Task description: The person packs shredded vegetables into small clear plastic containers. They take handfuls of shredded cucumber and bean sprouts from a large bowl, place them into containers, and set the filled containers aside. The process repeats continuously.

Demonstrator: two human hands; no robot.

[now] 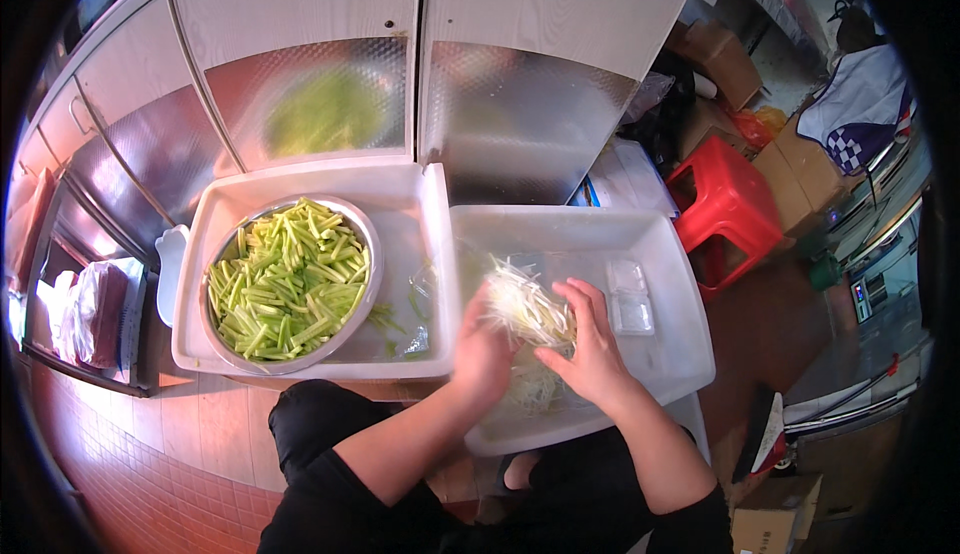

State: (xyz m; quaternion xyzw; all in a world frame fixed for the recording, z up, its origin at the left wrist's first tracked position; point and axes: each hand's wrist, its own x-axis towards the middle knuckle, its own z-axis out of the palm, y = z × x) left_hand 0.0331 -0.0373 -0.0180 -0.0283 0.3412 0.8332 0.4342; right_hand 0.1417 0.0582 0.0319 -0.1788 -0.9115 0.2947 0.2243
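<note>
A loose bundle of thin white vegetable strips is held up over the right white plastic tub. My left hand grips the bundle from the left, its fingers partly hidden behind the strips. My right hand curves around the bundle's right side, thumb and fingers apart. More pale strips lie in the tub below my hands, partly covered by them. A clear plastic hinged box lies inside the tub, to the right of my right hand.
In the left white tub stands a metal bowl heaped with cut green celery stalks. Green scraps lie beside it. Cabinet doors rise behind. A red plastic stool and cardboard boxes stand at right.
</note>
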